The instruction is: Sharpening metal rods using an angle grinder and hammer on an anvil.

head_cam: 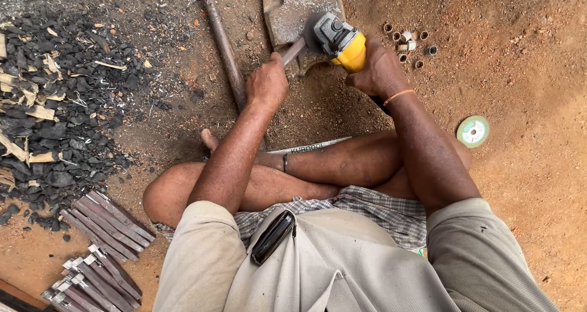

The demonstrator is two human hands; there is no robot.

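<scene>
Head cam looking straight down at a person sitting cross-legged on reddish dirt. The yellow-bodied angle grinder with a grey metal head [340, 40] sits up near the top middle of the view, just past the knees. Its long axis runs on a diagonal: the yellow body comes back toward the lower right into the right hand [380, 72], and the grey head end points up-left toward the flat grey metal slab [287, 12] lying on the ground. The grinder head is over the slab's lower edge, and I can't tell if the disc actually touches.

The right hand is wrapped tight round the yellow body from the right, knuckles up, with an orange band on the wrist. That forearm runs back down to the right shoulder, elbow bent.

The left hand [267, 83] is closed in a fist around a thin flat grey metal strip [293, 50], which slants up-right from the fist toward the grinder head. The left arm is nearly straight, reaching forward over the left knee.

Other stuff around: a long rusty metal rod [221, 40] lying just left of the left hand, a pile of black charcoal chunks [61, 104] well off to the left, stacks of dark flat metal blanks [107, 217] at the lower left, a round green-labelled grinding disc [472, 131] on the dirt to the right, and a little cluster of short metal rings [408, 43] just right of the grinder.
</scene>
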